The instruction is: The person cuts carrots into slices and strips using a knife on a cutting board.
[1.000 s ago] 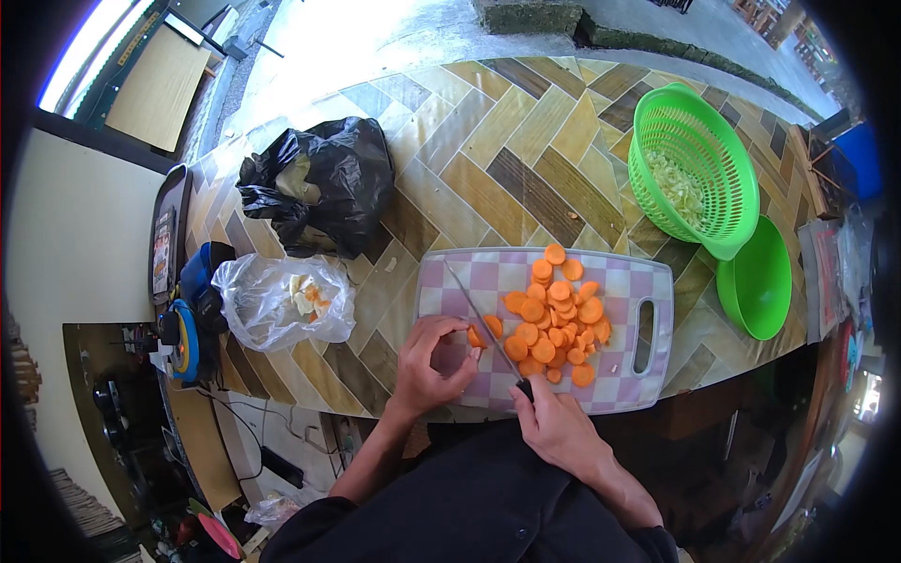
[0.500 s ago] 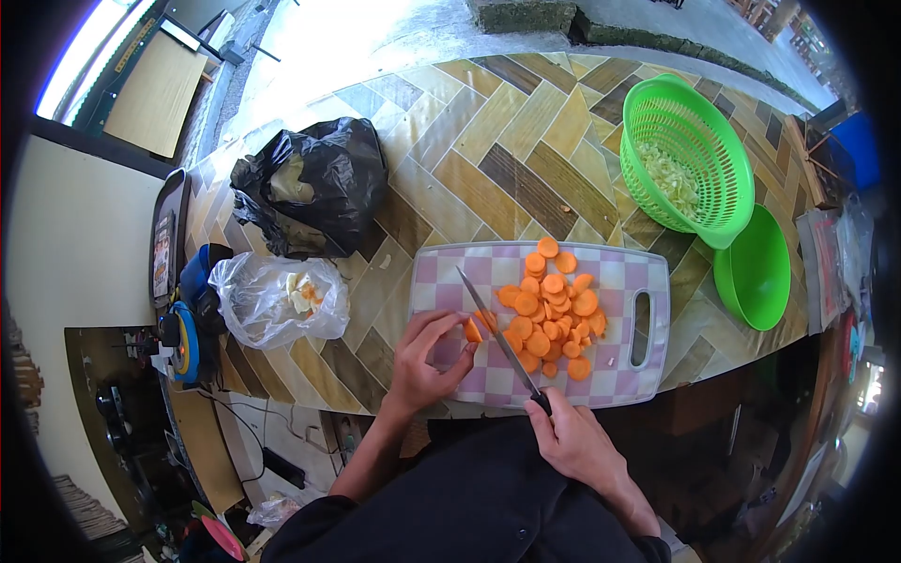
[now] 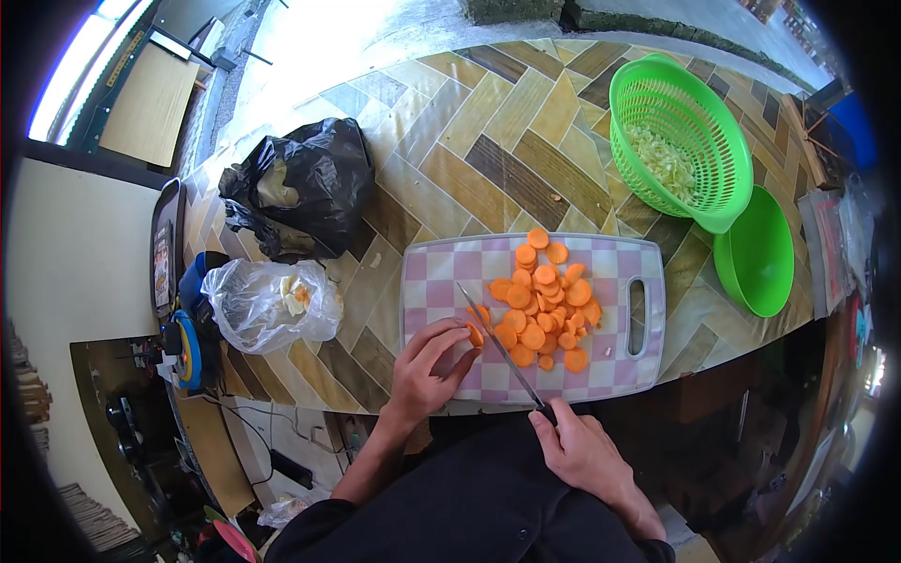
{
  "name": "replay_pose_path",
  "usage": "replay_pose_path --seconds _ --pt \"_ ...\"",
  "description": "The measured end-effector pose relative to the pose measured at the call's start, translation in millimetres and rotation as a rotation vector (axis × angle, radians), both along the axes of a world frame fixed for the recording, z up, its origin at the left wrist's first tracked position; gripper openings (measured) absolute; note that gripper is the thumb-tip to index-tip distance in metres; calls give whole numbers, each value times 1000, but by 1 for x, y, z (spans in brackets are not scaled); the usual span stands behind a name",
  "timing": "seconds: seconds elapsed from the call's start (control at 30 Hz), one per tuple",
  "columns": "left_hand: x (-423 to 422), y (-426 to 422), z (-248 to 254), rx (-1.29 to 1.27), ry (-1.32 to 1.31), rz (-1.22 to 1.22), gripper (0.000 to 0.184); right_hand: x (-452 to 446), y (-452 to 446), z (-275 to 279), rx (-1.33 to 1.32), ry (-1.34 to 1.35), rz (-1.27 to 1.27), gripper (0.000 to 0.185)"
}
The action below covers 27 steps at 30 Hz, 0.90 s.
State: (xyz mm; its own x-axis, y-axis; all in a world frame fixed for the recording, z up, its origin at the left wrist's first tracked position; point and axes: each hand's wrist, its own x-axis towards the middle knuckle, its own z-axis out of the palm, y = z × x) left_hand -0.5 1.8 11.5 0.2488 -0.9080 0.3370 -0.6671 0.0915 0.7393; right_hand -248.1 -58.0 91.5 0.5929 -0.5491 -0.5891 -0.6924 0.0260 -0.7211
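My left hand [image 3: 427, 369] pinches a short carrot piece [image 3: 475, 334] over the left part of the checkered cutting board [image 3: 432, 281]. In my right hand [image 3: 587, 446] is the black handle of a knife [image 3: 507, 355]. Its blade slants up and left across the board, close to the right of the held carrot piece. One carrot slice lies by the blade near my left fingertips. A pile of round carrot slices [image 3: 535, 324] spreads over the middle of the board, right of the blade.
A green colander [image 3: 732, 155] with shredded pale vegetable stands at the back right, partly over a green bowl [image 3: 755, 258]. To the left are a black plastic bag [image 3: 324, 188] and a clear plastic bag [image 3: 272, 314] with scraps. The table's near edge runs before my body.
The view has shifted slightly, so board and bags sit a little further left. The piece in my left hand is turned differently beside the blade. Both hands keep their holds.
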Motion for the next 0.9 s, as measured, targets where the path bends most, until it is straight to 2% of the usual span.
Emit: replay_pose_path --seconds 0.17,0.27,0.47,0.9 --pt "1 4 -10 -34 -4 -49 41 -5 0 0 -24 -20 8 32" --pt "1 6 -4 44 97 -24 40 -6 -1 0 -3 -30 6 31" --pt "-3 0 9 73 33 -2 42 -7 3 -3 18 -87 6 29" --pt "-4 3 1 75 87 23 40 -12 11 -2 -66 -92 -2 32"
